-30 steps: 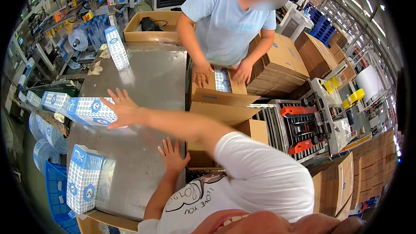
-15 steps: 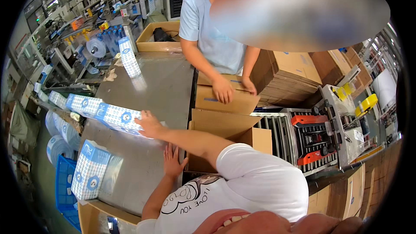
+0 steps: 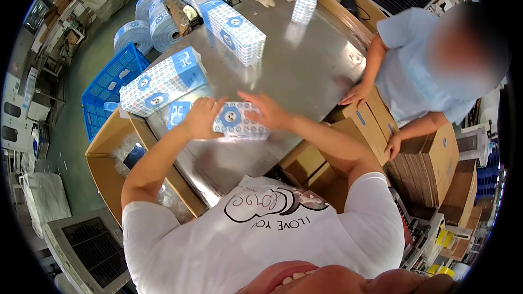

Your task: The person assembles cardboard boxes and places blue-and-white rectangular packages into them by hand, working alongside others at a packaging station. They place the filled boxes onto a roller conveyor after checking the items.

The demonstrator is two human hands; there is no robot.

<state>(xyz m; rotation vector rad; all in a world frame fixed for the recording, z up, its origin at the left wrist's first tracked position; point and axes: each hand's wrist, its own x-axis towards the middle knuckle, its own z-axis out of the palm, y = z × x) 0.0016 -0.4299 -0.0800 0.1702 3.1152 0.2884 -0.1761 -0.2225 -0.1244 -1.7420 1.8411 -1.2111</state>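
centre of frame: an oblong white pack [image 3: 239,129], blue-patterned, bears a scalloped blue emblem [image 3: 230,114]; left hand [image 3: 202,118] and right hand [image 3: 271,111] touch it, apart; grip cannot be told.

bright light, with glare on the metal table [image 3: 294,71]; right of it a co-worker's head [image 3: 466,51] is blurred; far around it, edges bow.

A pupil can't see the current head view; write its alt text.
A person's left hand and right hand touch a blue-and-white patterned pack on a metal table. Similar packs are nearby, and a co-worker in light blue stands at right beside cardboard boxes.
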